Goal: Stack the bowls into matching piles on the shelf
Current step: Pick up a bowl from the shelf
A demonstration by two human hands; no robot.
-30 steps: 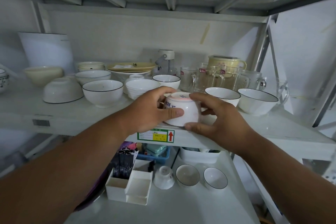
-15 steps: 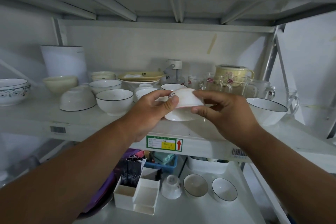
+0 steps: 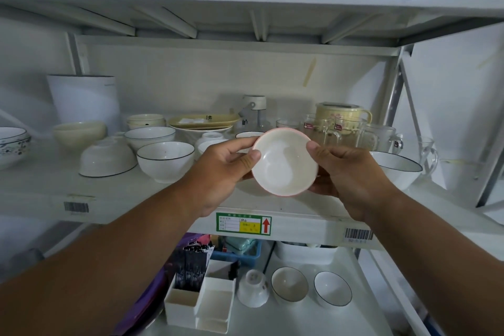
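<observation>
A small white bowl with a pink rim (image 3: pixel 285 162) is held in front of the middle shelf (image 3: pixel 169 199), tipped so its inside faces me. My left hand (image 3: pixel 221 169) pinches its left edge, thumb on the rim. My right hand (image 3: pixel 346 169) holds its right edge, thumb on the rim and fingers behind. On the shelf to the left stand a dark-rimmed white bowl (image 3: pixel 165 160), another behind it (image 3: pixel 150 137), an upside-down white bowl (image 3: pixel 107 157) and a cream bowl (image 3: pixel 79 132). A larger dark-rimmed bowl (image 3: pixel 396 172) sits at the right.
Glass mugs (image 3: pixel 379 138), a yellow lidded pot (image 3: pixel 342 117) and a yellow dish (image 3: pixel 203 121) fill the shelf's back. A patterned bowl (image 3: pixel 12 144) sits far left. The lower shelf holds small bowls (image 3: pixel 289 288), an upturned cup (image 3: pixel 253 292) and white boxes (image 3: pixel 201 305).
The small bowl was upside down on the shelf edge; both hands lifted it and turned it over, so its inside now faces me.
</observation>
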